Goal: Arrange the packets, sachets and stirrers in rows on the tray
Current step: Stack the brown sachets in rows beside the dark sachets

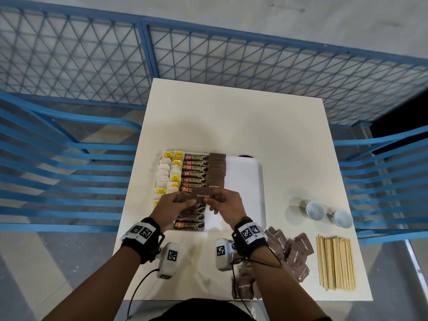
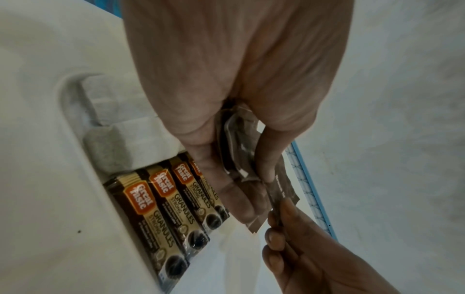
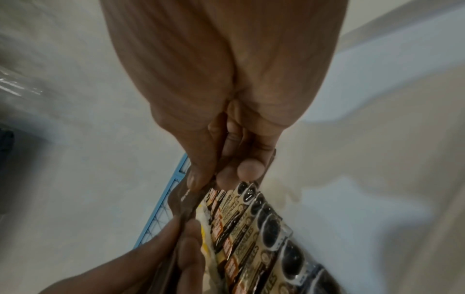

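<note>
A white tray (image 1: 245, 172) holds columns of tea bags (image 1: 163, 176), coffee granule sachets (image 1: 194, 169) and brown sugar packets (image 1: 216, 167). Above the tray's near part, my left hand (image 1: 179, 203) and right hand (image 1: 223, 201) both pinch one brown sugar packet (image 1: 203, 195) by its ends. The left hand (image 2: 241, 179) also grips a small stack of brown packets (image 2: 237, 157) in its palm. In the right wrist view my right hand (image 3: 214, 181) pinches the packet's edge (image 3: 183, 201) over the coffee sachets (image 3: 254, 234).
Loose brown sugar packets (image 1: 291, 251) lie in a heap at the table's near right. A bundle of wooden stirrers (image 1: 335, 262) lies right of them. Two white cups (image 1: 326, 213) stand beyond. Blue railings surround the white table (image 1: 231, 117).
</note>
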The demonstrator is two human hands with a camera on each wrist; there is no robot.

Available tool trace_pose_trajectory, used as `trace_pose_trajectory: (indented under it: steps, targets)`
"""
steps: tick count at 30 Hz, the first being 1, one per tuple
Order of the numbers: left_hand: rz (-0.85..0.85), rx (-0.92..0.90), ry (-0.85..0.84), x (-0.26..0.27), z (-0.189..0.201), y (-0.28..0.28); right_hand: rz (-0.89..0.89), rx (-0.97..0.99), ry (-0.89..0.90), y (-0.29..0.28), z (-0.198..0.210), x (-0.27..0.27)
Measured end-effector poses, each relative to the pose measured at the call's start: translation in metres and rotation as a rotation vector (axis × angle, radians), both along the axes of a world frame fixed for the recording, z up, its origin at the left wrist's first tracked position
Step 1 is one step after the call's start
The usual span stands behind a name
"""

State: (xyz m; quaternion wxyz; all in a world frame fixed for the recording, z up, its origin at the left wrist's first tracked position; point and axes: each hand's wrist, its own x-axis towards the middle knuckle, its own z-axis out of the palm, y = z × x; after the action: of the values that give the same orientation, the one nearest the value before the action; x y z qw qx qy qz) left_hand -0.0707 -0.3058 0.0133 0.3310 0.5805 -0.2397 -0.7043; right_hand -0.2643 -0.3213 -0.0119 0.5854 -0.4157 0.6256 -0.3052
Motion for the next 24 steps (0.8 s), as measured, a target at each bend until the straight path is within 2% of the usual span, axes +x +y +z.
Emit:
trace_pose_trajectory:
  steps: [6, 11, 18, 24]
  targets:
    - [-0.021, 0.057, -0.044, 0.007, -0.006, -0.003, -0.128, 0.011, 0.210, -0.013, -0.007, -0.025]
    - [-0.089, 0.002, -0.081, 0.014, -0.012, -0.005, -0.093, -0.002, 0.405, -0.019, -0.020, -0.027]
    - [-0.069, -0.038, -0.079, 0.017, -0.016, -0.006, -0.097, -0.011, 0.505, -0.022, -0.021, -0.018]
    - [-0.037, -0.037, -0.067, 0.020, -0.017, -0.006, -0.117, 0.002, 0.499, -0.024, -0.021, -0.018]
